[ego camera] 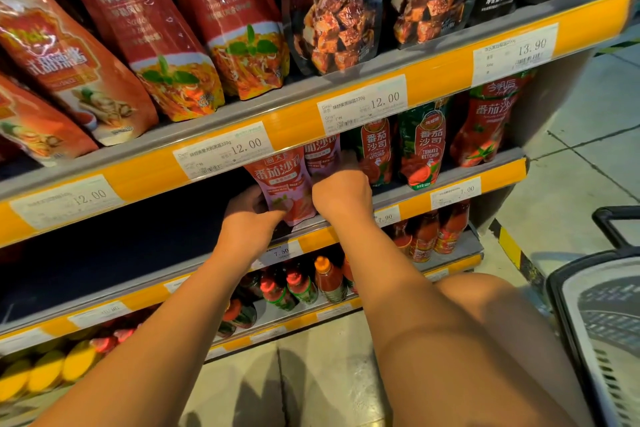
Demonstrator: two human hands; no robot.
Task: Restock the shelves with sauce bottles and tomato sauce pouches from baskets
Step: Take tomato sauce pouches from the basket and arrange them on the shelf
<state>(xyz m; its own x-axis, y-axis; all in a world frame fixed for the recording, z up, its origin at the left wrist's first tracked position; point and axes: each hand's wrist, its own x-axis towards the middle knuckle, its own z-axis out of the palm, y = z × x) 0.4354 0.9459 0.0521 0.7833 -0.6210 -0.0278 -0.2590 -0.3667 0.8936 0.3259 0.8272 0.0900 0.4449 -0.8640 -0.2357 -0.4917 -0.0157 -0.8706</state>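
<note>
A pink tomato sauce pouch stands upright on the middle shelf. My left hand grips its lower left edge, fingers curled behind it. My right hand holds the pouch's right side, its fingertips hidden between this pouch and a second pink pouch just behind. To the right stand red and green ketchup pouches. The shelf space left of the held pouch is dark and bare.
Pasta sauce pouches and black pepper sauce pouches fill the upper shelf. Sauce bottles line the lower shelves, with yellow bottles at bottom left. A black basket stands on the tiled floor at the right.
</note>
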